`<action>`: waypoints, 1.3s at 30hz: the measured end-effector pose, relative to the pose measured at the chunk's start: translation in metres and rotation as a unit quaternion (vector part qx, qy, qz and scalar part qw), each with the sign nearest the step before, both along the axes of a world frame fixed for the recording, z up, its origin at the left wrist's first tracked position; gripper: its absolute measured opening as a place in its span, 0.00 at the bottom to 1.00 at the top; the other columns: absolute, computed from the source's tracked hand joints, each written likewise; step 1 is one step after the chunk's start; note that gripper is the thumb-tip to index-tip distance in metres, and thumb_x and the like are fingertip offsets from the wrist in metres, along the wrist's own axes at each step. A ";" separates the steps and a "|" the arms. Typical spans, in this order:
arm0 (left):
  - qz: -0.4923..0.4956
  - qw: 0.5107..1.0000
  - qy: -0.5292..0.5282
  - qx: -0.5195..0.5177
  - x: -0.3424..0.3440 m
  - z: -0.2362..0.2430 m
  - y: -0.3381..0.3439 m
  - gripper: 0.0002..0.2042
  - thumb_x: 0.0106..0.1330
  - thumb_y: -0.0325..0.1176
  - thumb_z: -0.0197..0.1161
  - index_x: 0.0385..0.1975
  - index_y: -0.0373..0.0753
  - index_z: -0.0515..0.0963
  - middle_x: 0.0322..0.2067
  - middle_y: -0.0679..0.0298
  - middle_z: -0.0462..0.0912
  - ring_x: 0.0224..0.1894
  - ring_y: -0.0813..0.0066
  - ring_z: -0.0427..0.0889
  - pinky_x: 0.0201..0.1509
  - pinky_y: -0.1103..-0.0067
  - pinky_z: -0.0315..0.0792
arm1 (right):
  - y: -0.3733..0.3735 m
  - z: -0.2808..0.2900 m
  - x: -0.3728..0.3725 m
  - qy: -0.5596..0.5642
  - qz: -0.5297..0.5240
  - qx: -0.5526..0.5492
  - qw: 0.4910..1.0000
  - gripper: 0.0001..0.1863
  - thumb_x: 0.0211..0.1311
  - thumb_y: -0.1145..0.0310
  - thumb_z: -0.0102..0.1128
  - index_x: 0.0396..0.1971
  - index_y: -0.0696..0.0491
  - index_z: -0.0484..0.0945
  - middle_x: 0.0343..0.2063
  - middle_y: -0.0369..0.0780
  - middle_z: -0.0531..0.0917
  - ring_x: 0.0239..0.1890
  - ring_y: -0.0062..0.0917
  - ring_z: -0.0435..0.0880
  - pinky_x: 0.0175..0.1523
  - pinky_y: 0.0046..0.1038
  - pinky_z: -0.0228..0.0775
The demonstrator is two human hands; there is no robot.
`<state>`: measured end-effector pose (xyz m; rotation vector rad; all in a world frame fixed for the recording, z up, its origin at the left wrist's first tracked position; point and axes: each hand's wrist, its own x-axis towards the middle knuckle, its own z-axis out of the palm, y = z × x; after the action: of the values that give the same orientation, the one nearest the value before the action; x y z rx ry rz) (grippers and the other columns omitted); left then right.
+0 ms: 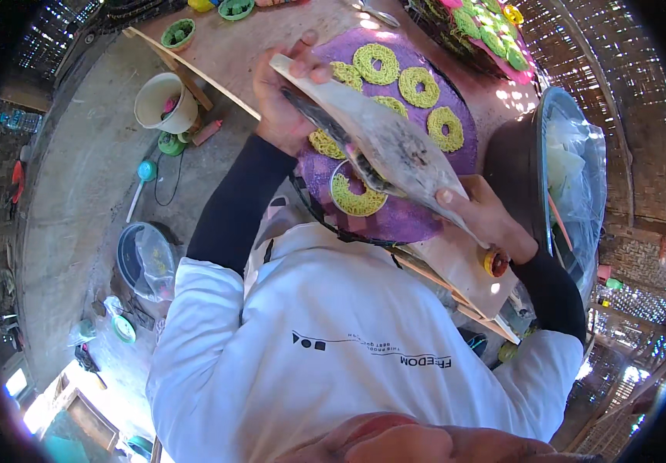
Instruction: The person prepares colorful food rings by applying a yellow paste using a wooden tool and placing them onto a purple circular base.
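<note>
My left hand [286,104] grips the upper-left end of a long, stained wooden tool [402,158] with a dark slot, held tilted over a purple round mat [402,224]. My right hand [483,216] holds its lower-right end, thumb on top. Several yellow-green noodle-like rings [445,140] lie on the mat; one sits inside a thin round metal mould [360,203] beneath the tool, partly hidden by it. A small brown and yellow round object [495,267] is just below my right hand.
A wooden table [232,54] holds small green bowls [179,29] and another tray of green pieces [483,31]. A dark tub with plastic [580,170] stands right. Left are a white bucket [164,100] and a floor tub [146,266]. Woven walls [618,100] surround the space.
</note>
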<state>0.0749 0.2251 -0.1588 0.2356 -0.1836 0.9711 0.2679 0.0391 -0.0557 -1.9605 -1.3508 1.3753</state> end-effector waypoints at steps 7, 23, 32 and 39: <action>0.012 1.000 0.013 -0.024 -0.028 -0.001 -0.007 0.14 0.56 0.44 0.48 0.35 0.40 0.65 0.17 0.75 0.64 0.28 0.76 0.68 0.33 0.79 0.65 | 0.006 -0.012 -0.008 0.053 0.026 -0.094 0.994 0.32 0.50 0.43 0.52 0.31 0.64 0.76 0.17 0.36 0.75 0.17 0.14 0.70 0.20 0.18 0.61; -0.028 0.659 0.464 0.591 -0.001 0.063 -0.058 0.33 0.45 0.45 0.67 0.50 0.36 0.65 0.47 0.58 0.70 0.49 0.67 0.69 0.54 0.74 0.62 | -0.023 0.007 0.019 0.278 -0.035 0.048 0.959 0.30 0.54 0.48 0.51 0.37 0.65 0.71 0.27 0.42 0.79 0.25 0.19 0.77 0.30 0.20 0.71; 0.141 0.802 0.536 0.224 -0.013 0.057 -0.070 0.15 0.44 0.22 0.62 0.35 0.34 0.74 0.33 0.64 0.77 0.33 0.77 0.75 0.36 0.81 0.69 | -0.002 -0.083 -0.028 -0.201 0.105 0.282 0.932 0.43 0.41 0.51 0.61 0.56 0.55 0.56 0.51 0.45 0.66 0.57 0.34 0.60 0.62 0.39 0.40; 0.179 0.830 0.499 0.174 -0.017 0.051 -0.071 0.15 0.45 0.19 0.58 0.35 0.32 0.73 0.31 0.65 0.76 0.29 0.79 0.73 0.32 0.84 0.68 | 0.000 -0.087 -0.053 -0.282 0.123 0.308 0.900 0.50 0.32 0.53 0.66 0.57 0.56 0.52 0.51 0.45 0.64 0.58 0.38 0.57 0.61 0.47 0.33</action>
<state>0.0583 0.1542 -0.1081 1.1136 0.6835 1.0632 0.2145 0.0390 -0.1432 -1.8179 -2.0358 0.3352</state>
